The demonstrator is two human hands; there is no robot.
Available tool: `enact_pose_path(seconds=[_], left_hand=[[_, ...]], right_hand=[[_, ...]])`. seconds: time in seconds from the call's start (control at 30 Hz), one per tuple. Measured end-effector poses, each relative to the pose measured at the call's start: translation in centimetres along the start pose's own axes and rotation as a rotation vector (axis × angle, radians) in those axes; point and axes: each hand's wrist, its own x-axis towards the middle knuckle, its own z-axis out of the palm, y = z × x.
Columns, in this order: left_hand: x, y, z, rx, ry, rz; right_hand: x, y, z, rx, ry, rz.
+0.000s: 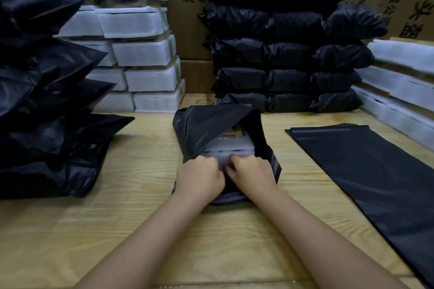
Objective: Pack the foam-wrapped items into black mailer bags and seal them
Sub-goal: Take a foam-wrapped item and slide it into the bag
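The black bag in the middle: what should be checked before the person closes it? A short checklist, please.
1. Foam-wrapped item inside the bag: ok, white foam shows in the open mouth.
2. Left hand and right hand at the mouth: ok, fingers curled there; what they grip cannot be told.
3. Item fully past the lip: cannot tell, both hands cover it.
4. Mouth sealed: not ok, open.
5. Grey strip on the flap peeled: cannot tell.
6. Flat bags ready on the right: ok.
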Motion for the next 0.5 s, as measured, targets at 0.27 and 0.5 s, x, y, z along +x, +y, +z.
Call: enact_pose_path(seconds=[0.27, 0.5], left_hand=[[-1.4, -0.3, 3.5, 0.303, 0.073, 0.142], [-1.0, -0.3, 3.8, 0.317, -0.09, 0.027]], right_hand=[[-2.7, 0.7, 1.4, -0.041, 0.093, -0.013], [-3.7, 1.1, 2.1, -0.08, -0.255, 0.194]])
